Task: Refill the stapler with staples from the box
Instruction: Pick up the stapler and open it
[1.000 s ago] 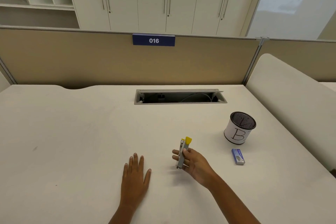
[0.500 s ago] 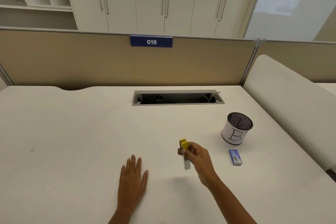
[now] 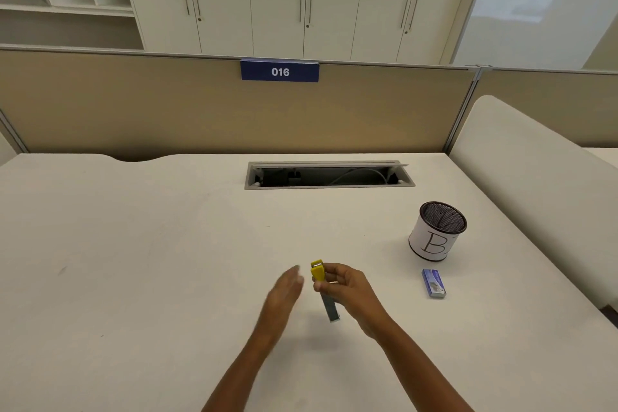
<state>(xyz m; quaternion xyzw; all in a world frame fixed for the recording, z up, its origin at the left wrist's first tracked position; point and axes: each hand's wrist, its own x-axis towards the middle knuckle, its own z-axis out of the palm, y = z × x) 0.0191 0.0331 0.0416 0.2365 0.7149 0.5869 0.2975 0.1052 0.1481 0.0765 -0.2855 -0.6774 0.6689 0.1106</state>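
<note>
— Where do we find the stapler (image 3: pixel 323 288)?

— Lower centre of the frame, one yellow-tipped stapler, raised off the desk (image 3: pixel 133 261) in our right hand (image 3: pixel 351 291), fingers (image 3: pixel 329 273) curled shut around its upper end.

— And our left hand (image 3: pixel 284 294)?

— Just left of it, blurred, fingers loosely spread, holding nothing.

— What else do we count?

— One blue staple box (image 3: pixel 433 283) lying at right, one mesh cup (image 3: pixel 436 231) marked "B" above it.

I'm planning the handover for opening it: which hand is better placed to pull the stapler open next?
Probably the left hand: it is open, empty and raised right beside the stapler. The right hand already grips the stapler, so it is best left steadying it.
</note>
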